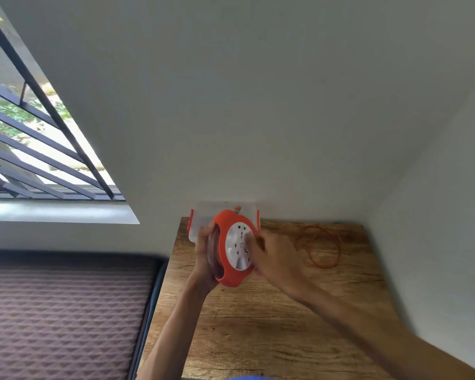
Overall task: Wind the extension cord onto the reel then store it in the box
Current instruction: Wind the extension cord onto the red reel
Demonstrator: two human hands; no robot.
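- Left hand was wrapped around the rim of the orange reel, fingers curled over its back edge, holding it up off the table with the white socket face turned toward the camera.
- Right hand was at the white centre disc, fingertips pinched in close on it or on a small knob there. It was blurred, so I couldn't tell exactly what it gripped, or whether it was really closed on anything.
- Reel sat in the air above the table's far-left corner, right in front of the clear box with orange latches, which stood against the wall at that corner.
- Loose orange cord lay in a floppy loop on the wooden table near the far-right corner, apart from the reel. Looked like plenty left to wind.
- Handling guess: the reel seemed like hard, light plastic, easy to hold one-handed by the rim, though a smooth shell can twist in the palm while cranking.
- Cord looked thin and limp, so it would probably kink or snag on the table edge; guiding it with a loose finger would help.
- Box seemed light and could slide if bumped.
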